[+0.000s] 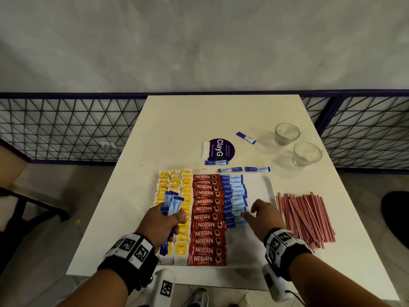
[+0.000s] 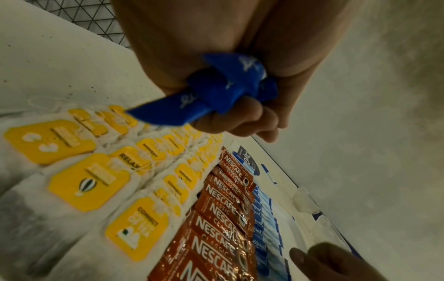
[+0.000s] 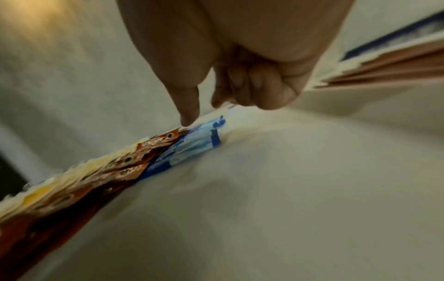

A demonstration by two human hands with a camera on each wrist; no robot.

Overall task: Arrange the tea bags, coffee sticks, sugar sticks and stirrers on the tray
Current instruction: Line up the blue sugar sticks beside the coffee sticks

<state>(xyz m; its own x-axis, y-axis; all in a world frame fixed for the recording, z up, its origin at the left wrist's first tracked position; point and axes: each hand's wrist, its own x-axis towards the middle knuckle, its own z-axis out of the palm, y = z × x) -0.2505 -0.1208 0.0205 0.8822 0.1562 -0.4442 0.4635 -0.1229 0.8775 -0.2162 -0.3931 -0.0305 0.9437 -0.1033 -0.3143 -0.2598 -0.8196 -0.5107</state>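
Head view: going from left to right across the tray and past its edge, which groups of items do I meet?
Yellow-tagged tea bags → red Nescafe coffee sticks → blue sugar sticks → bare white tray → red-striped stirrers.

Sitting square against a dark blue wire-mesh fence (image 1: 66, 129), a cream worktop (image 1: 188, 120) with a few dark specks. Rising behind the fence, a mottled grey wall (image 1: 199, 41). Showing below and to both sides, pale tiled floor (image 1: 55, 229). Standing at the left edge, part of a dark-framed chair (image 1: 20, 196). Falling evenly from above, soft dim light.
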